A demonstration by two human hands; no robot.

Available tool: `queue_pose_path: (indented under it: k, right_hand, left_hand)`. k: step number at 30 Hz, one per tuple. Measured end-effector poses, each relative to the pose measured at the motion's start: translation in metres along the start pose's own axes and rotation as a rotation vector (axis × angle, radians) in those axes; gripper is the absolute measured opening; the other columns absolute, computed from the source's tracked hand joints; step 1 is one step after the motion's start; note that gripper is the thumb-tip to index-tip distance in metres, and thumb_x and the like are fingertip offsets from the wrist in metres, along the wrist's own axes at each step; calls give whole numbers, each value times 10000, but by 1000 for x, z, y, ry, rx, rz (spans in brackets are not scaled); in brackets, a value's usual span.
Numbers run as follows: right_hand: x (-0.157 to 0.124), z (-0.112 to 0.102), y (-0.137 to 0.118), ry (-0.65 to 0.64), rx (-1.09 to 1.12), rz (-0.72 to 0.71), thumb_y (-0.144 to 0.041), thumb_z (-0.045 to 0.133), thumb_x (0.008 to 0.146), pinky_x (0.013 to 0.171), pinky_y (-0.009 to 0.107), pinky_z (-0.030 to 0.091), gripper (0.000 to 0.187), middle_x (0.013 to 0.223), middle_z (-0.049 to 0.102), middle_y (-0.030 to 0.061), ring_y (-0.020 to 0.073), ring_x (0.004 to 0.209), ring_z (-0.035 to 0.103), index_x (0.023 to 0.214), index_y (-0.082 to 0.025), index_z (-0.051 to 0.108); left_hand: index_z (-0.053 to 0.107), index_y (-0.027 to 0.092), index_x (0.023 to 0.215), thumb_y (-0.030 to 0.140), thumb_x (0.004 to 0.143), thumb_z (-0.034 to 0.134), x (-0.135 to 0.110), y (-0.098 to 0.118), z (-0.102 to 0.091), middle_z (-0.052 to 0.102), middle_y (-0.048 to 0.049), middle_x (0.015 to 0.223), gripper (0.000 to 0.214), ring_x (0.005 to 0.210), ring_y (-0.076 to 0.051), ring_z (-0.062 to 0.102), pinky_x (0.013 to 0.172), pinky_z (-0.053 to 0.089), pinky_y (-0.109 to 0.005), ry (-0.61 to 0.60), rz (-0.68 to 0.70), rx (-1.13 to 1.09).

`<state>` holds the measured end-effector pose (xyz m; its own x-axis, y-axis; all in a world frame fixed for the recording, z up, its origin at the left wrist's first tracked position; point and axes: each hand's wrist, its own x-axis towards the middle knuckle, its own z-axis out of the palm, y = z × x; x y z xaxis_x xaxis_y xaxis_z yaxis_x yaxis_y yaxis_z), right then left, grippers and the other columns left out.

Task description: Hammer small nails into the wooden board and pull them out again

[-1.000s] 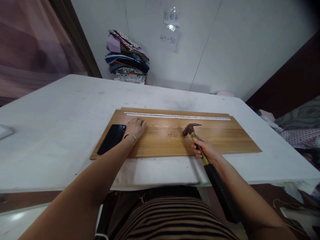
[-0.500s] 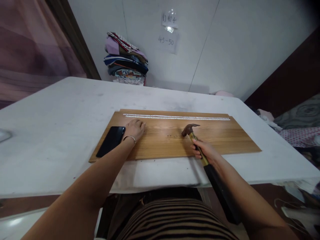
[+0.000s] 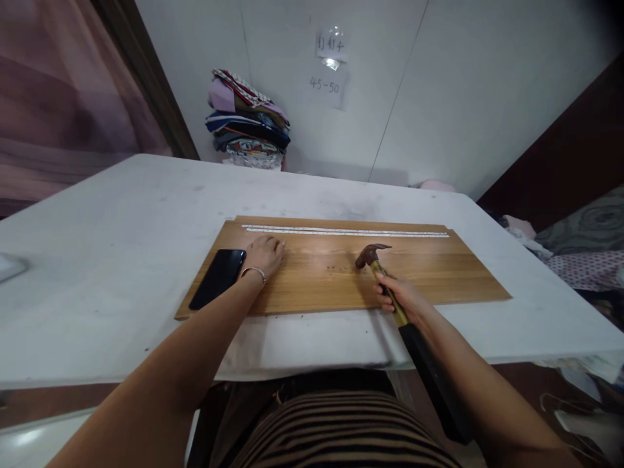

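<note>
Your right grip (image 3: pixel 402 292) clasps the claw hammer (image 3: pixel 428 370); your left grip (image 3: pixel 265 255) rests on the wood-grain board (image 3: pixel 329 286), closure unclear.

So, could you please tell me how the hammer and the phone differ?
The hammer is gripped in the right hand, while the phone lies flat on the board, unheld.
The hammer has a brown claw head on a long handle; the phone is a thin rectangle.
The hammer is yellow and black along its handle, the phone's face plain black.
Both show black.
</note>
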<state>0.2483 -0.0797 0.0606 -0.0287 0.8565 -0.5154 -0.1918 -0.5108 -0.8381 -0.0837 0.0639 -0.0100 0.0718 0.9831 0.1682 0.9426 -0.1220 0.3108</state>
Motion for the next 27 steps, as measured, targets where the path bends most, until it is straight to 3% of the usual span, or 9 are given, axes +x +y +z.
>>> queue_pose_path:
  k: [27]
  right_hand:
    - [1, -3, 4, -3, 17, -13, -388, 813, 741, 359, 143, 236, 423, 628, 491, -93, 40, 401, 358, 911, -256, 449]
  left_hand:
    - [745, 193, 1022, 402, 1033, 345, 0, -2, -1, 715, -127, 1245, 451, 1244, -290, 602, 1078, 444, -436, 3, 22, 4]
